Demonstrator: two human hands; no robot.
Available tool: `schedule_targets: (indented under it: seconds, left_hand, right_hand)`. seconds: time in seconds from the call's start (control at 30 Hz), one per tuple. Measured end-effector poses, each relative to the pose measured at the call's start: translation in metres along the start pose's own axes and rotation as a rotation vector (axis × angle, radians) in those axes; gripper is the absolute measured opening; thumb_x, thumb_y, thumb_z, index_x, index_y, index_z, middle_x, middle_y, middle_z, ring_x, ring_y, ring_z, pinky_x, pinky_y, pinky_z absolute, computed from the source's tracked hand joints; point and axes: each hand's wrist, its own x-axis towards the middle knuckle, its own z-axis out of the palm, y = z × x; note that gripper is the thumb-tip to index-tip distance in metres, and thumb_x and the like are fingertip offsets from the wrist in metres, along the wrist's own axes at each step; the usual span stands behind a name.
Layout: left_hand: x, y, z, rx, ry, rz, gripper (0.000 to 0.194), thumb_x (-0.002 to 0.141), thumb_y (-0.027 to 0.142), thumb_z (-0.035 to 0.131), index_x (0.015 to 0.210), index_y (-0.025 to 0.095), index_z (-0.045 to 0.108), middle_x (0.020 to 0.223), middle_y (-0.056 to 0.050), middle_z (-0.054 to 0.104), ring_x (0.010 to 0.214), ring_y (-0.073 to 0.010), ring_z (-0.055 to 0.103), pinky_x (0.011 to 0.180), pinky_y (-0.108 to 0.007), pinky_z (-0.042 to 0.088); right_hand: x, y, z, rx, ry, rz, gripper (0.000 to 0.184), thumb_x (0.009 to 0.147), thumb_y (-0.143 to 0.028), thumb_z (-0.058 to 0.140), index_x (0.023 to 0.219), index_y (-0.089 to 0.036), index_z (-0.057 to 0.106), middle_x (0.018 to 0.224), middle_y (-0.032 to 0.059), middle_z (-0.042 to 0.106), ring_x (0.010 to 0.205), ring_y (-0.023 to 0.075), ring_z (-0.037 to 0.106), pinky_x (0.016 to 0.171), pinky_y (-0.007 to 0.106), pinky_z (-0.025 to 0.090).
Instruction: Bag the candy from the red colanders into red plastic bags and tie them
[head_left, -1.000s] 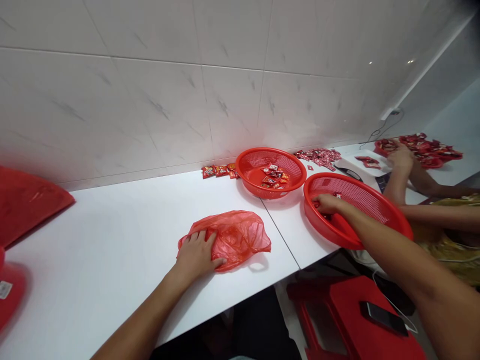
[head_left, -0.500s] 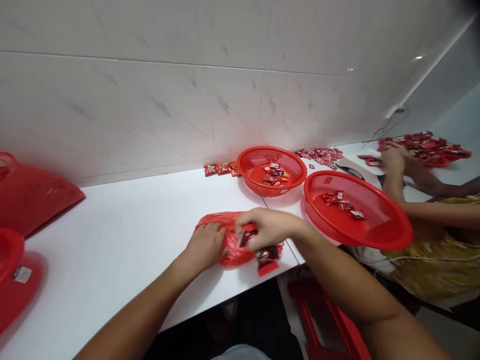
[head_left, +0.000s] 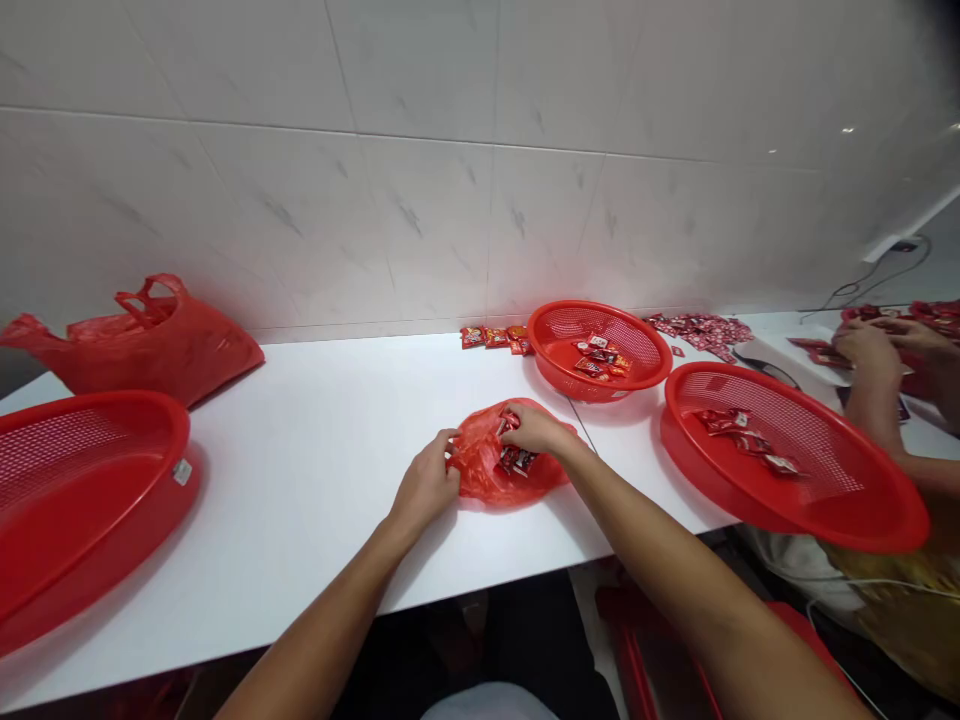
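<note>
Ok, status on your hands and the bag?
Left hand gripping edge of red bag. Right hand over packets in its opening. Red basket off to the right, not touching.

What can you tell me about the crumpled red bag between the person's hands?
This thin, translucent red plastic bag lies crumpled on the white table. Small red packets show at its opening. The left hand holds its left edge, and the right hand reaches over its top.
</note>
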Motion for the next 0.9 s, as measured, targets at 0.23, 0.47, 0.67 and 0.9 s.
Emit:
schedule_targets:
  seconds: [0.23, 0.47, 0.67, 0.9]
  left_hand:
    - [-0.003, 0.0, -0.048, -0.413, 0.11, -0.101, 0.023, 0.089, 0.035, 0.06, 0.108, 0.021, 0.065, 0.079, 0.0, 0.071, 0.063, -0.0164, 0.067, 0.065, -0.029, 0.053]
    - [-0.01, 0.0, -0.079, -0.355, 0.191, -0.09, 0.016, 0.091, 0.038, 0.063, 0.092, 0.022, 0.068, 0.064, 0.003, 0.066, 0.062, -0.0155, 0.064, 0.064, -0.028, 0.047]
    - [-0.016, 0.003, -0.097, -0.453, 0.258, -0.063, 0.026, 0.085, 0.04, 0.071, 0.101, 0.019, 0.071, 0.08, -0.001, 0.07, 0.067, -0.0154, 0.065, 0.066, -0.029, 0.053]
    - [-0.01, 0.038, -0.141, -0.803, 0.292, 0.142, 0.035, 0.079, 0.032, 0.085, 0.107, 0.017, 0.07, 0.084, -0.003, 0.071, 0.077, -0.0161, 0.067, 0.073, -0.03, 0.056]
  right_hand:
    - [-0.038, -0.019, -0.019, -0.242, 0.16, -0.094, 0.064, 0.095, -0.047, 0.068, 0.152, -0.02, 0.055, 0.142, 0.0155, 0.066, 0.132, 0.0333, 0.06, 0.102, 0.039, 0.047]
    - [-0.091, 0.014, -0.033, -0.608, 0.587, 0.122, 0.065, 0.09, -0.042, 0.078, 0.146, -0.02, 0.055, 0.126, 0.0175, 0.064, 0.102, 0.0294, 0.069, 0.076, 0.033, 0.049]
    - [-0.116, 0.06, -0.073, -0.394, 0.35, 0.166, 0.023, 0.094, -0.036, 0.068, 0.082, -0.017, 0.071, 0.085, 0.0109, 0.07, 0.078, 0.0231, 0.065, 0.068, 0.032, 0.044]
    - [-0.111, 0.0, -0.087, 0.77, 0.364, -0.662, 0.027, 0.087, -0.046, 0.082, 0.079, -0.023, 0.071, 0.128, 0.0083, 0.069, 0.125, 0.0271, 0.063, 0.101, 0.04, 0.052]
